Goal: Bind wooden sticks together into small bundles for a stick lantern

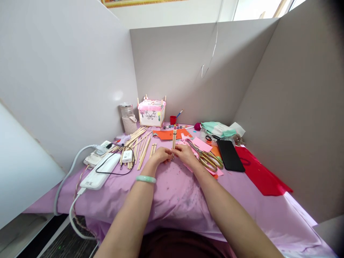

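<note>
A small bundle of wooden sticks, with a dark band near its top, stands about upright between my hands. My left hand pinches its lower part from the left. From the other side my right hand closes its fingers on the same bundle. To the left of my left hand lies another short banded stick bundle. Loose wooden sticks are spread farther left. Gold-handled scissors rest on pink paper scraps beside my right hand. The lower end of the held bundle is partly hidden by my fingers.
An orange sheet, paint pots and a red cup lie behind. A decorated box and a jar stand back left. A power bank with cables is left; a black phone and red felt are right.
</note>
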`<state>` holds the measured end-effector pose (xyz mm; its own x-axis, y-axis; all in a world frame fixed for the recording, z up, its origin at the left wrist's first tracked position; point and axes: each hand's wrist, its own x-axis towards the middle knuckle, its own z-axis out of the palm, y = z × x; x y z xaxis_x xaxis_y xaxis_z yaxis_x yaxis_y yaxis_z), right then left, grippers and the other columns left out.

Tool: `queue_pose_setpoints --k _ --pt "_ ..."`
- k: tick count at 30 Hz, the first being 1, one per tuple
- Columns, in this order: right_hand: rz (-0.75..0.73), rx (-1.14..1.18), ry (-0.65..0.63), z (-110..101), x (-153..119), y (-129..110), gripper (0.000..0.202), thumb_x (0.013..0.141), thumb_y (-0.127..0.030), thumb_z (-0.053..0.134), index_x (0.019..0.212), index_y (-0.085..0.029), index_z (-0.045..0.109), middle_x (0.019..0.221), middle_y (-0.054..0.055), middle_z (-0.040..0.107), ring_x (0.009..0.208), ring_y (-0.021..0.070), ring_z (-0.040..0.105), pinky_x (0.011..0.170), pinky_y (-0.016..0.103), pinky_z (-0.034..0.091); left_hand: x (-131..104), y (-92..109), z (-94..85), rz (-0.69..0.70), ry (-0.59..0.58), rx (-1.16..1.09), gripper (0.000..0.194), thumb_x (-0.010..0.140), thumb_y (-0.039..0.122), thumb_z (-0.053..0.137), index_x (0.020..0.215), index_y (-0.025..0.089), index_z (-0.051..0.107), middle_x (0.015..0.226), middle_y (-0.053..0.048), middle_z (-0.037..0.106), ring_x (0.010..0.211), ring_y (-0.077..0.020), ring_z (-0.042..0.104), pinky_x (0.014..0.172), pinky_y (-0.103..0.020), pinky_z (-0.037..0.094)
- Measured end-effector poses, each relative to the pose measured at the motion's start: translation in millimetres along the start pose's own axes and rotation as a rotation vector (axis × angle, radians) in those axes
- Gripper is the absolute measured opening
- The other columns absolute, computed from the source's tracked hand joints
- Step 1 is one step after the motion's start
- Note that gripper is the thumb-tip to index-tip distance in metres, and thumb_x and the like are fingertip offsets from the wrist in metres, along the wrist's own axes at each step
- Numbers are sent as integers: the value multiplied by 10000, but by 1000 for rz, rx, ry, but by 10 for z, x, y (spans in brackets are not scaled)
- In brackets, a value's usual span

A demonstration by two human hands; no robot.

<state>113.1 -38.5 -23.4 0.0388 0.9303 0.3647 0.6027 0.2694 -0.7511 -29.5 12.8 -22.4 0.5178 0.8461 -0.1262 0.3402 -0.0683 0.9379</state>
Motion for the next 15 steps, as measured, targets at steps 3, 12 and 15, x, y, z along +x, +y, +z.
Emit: queue_pose_setpoints --k 3,12,15 --pt "-3 17 -8 -6 -3 -12 228 793 -353 553 692 -166 634 591 -26 538 587 108 452 536 222 287 9 33 11 -28 8 44 63 571 117 671 614 148 638 432 17 545 347 -89 454 389 -206 344" --pt "-3 34 5 13 5 42 241 791 -368 561 669 -169 622 571 -25 522 566 109 439 522 230 268 -34 179 41 -116 54 270 192 608 86 644 793 104 695 384 59 446 364 -74 383 436 -208 317" --pt "1 34 0 14 12 32 238 789 -345 556 639 -168 612 570 -24 523 566 108 443 526 230 273 -85 184 18 -88 60 301 206 613 109 668 815 119 710 411 68 434 394 -63 364 450 -202 305"
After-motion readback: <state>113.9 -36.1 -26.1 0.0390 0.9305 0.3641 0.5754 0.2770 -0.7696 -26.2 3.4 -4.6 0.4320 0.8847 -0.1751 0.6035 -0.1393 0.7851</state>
